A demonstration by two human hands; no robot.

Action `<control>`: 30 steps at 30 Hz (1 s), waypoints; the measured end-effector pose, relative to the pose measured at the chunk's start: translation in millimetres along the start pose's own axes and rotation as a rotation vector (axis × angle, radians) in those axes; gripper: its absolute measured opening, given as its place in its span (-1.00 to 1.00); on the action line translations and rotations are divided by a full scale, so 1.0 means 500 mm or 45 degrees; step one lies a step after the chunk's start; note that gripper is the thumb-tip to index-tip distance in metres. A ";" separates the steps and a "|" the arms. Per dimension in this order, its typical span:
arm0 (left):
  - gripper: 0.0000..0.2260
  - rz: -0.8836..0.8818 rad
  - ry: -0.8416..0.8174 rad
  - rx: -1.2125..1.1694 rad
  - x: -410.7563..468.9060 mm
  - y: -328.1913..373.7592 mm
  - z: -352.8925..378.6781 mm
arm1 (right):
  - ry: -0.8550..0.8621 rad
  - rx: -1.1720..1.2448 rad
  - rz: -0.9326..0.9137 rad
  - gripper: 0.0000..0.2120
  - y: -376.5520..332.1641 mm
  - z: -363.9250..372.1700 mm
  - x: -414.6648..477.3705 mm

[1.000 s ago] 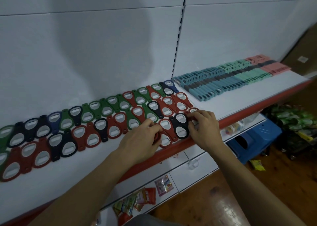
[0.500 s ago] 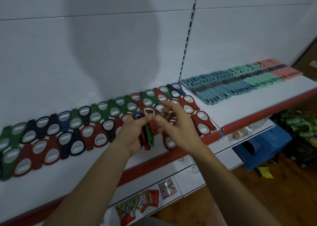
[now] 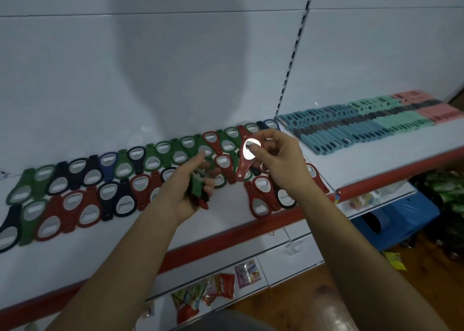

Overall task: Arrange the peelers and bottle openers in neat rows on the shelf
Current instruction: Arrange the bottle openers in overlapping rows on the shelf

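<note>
Head view: the left hand (image 3: 179, 195) is held just above the white shelf (image 3: 226, 214), palm turned inward, its fingers curled round a small stack of bottle openers (image 3: 198, 186) in green, red and black, the index finger stretched out toward the rows. The right hand (image 3: 281, 162) is raised beside it and pinches a single red bottle opener (image 3: 247, 156) between thumb and fingertips at its shiny metal head; the red handle hangs downward and slightly left, above the openers lying on the shelf. The two hands are near each other but apart.

On the shelf, the rows of bottle openers (image 3: 118, 177) run from the left edge to the upright slotted rail, overlapping one another in green, black, blue and red. A gap shows in the front row under the left hand. Further right, well apart from the hands, the peelers (image 3: 364, 127) lie packed side by side in blue, dark grey, mint and pink bands. Below the red shelf edge, snack packets (image 3: 218, 288) lie on a lower shelf, and a blue plastic stool (image 3: 399, 214) stands on the wooden floor
</note>
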State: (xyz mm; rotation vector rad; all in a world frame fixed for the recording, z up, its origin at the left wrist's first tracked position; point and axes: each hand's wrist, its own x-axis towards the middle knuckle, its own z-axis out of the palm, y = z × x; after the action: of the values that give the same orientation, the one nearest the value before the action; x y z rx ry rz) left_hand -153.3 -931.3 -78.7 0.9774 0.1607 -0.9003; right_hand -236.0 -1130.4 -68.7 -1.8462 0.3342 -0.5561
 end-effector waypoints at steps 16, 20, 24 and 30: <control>-0.58 0.850 -0.197 2.127 0.010 -0.036 -0.058 | -0.202 -0.901 -0.220 -0.78 0.067 0.031 -0.061; -0.51 0.892 -0.227 2.318 0.015 -0.056 -0.050 | -0.030 -1.041 -0.220 -0.81 0.094 0.004 -0.075; -0.54 0.858 -0.211 2.468 0.013 -0.063 -0.034 | -0.025 -1.094 -0.145 -0.82 0.109 0.000 -0.086; -0.53 0.872 -0.103 2.548 0.011 -0.079 -0.016 | -0.037 -1.152 -0.128 -0.81 0.107 0.008 -0.086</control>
State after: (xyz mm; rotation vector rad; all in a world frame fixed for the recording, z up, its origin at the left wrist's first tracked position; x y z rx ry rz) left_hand -176.3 -937.7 -111.6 2.5415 -1.3388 -0.1739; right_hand -268.3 -1124.1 -129.1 -2.7494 0.5300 -0.4770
